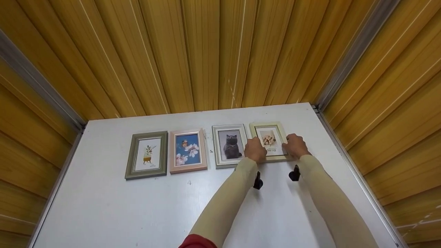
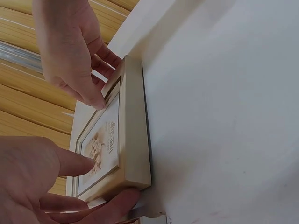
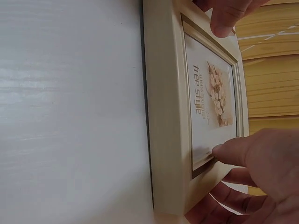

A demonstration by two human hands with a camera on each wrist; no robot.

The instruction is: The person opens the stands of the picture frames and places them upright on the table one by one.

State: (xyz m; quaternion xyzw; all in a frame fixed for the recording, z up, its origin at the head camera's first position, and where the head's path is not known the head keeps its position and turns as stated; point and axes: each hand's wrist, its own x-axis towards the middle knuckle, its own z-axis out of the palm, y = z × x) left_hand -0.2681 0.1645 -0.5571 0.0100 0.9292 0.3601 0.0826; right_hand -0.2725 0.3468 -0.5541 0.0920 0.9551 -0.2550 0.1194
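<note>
While its sides were pinched between curled fingers and thumbs by the left hand [image 1: 255, 150] and the right hand [image 1: 297, 146], the cream frame [image 1: 269, 139] was held against the white board [image 1: 103, 206], right of centre in the head view. Its lower left edge was hidden by the left hand, as was part of the white frame [image 1: 230, 146] just beside it. Left of centre, a pink frame [image 1: 188, 151] and a green frame [image 1: 147, 155] were seen. On the print [image 3: 217, 95], "free style" could be read.
</note>
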